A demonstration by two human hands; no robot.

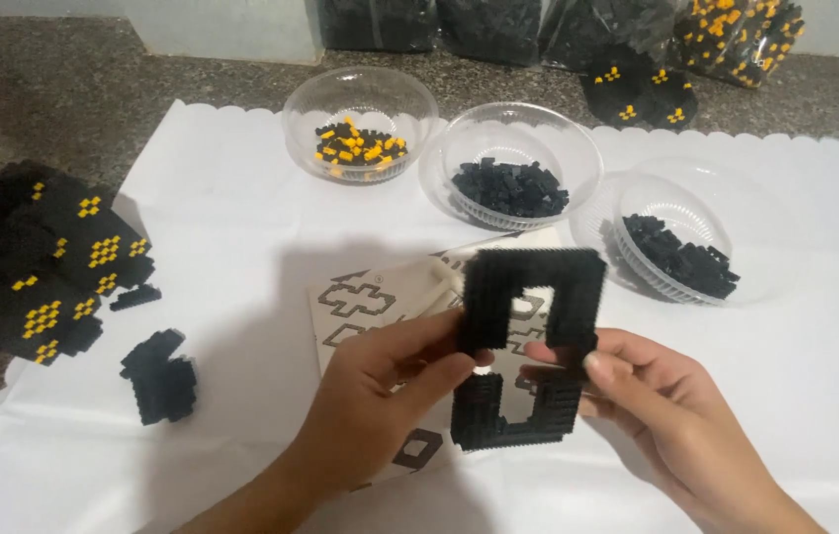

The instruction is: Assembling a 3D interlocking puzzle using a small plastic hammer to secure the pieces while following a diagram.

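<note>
Over the cloth-covered worktop (241, 198), the black frame (530, 346) is gripped by left hand (380, 386) and right hand (657, 396); even pressure across its thin middle is advised.

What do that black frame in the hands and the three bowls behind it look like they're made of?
The black frame looks like matte moulded plastic, built from tiny studded bricks; its edges are toothed. The bowls seem thin clear plastic: see-through, glossy, with ribbed bases.
</note>
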